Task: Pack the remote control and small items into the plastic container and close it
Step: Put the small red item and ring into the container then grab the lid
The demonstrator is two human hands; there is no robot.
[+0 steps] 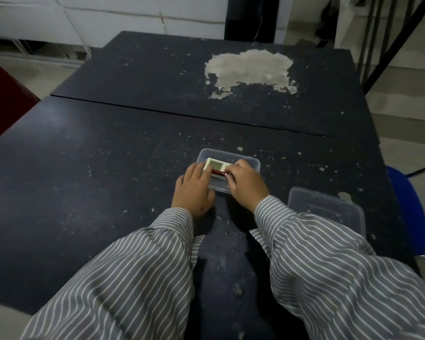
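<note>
A clear plastic container (252, 161) sits open on the dark table in front of me. A white remote control (216, 164) with a small screen lies inside it along the far side. Just in front of the remote lies a small red cylinder (218, 172), like a battery. My right hand (245, 184) pinches the right end of the red cylinder. My left hand (194, 185) rests over the container's left rim, its fingertips touching the remote and the cylinder's left end. The container's clear lid (329, 209) lies on the table to the right.
The dark table (108, 168) is worn, with a large bare patch (250, 68) at the far side. A second tabletop adjoins behind a seam. A blue chair (412, 207) stands at the right edge. A dark red object (3, 101) is at the left.
</note>
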